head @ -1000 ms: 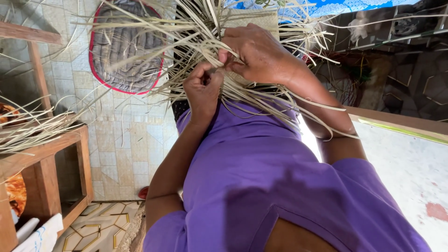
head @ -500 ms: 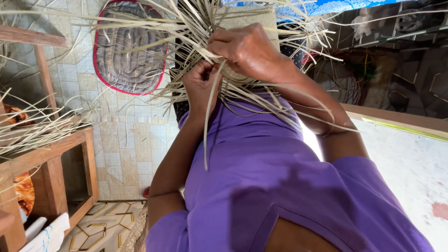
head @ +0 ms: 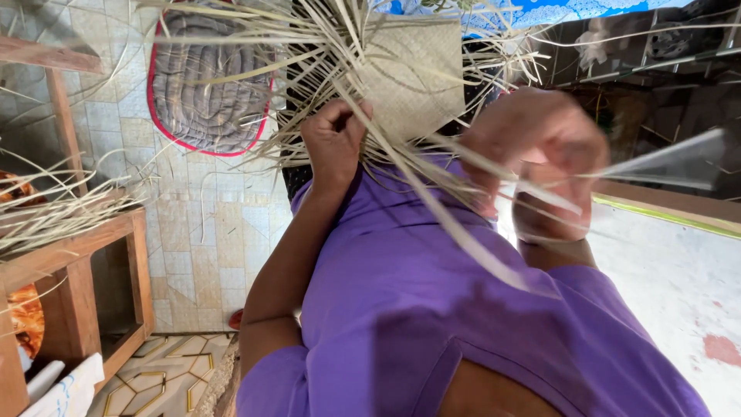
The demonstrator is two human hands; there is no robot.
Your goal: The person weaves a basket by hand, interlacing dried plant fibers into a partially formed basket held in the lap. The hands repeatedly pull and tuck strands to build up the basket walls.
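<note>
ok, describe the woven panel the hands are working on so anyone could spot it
Start at the purple shirt filling the lower frame and follow the arms up. Above the left hand sits a flat, tan, tightly woven straw mat panel. Unlike the loose pale straw strips fanning around it, its surface is a closed, even weave.

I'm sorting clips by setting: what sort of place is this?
Probably a home craft corner used for weaving: a half-woven straw mat with loose strips, a tiled floor, a quilted cushion and a rough wooden stand.
</note>
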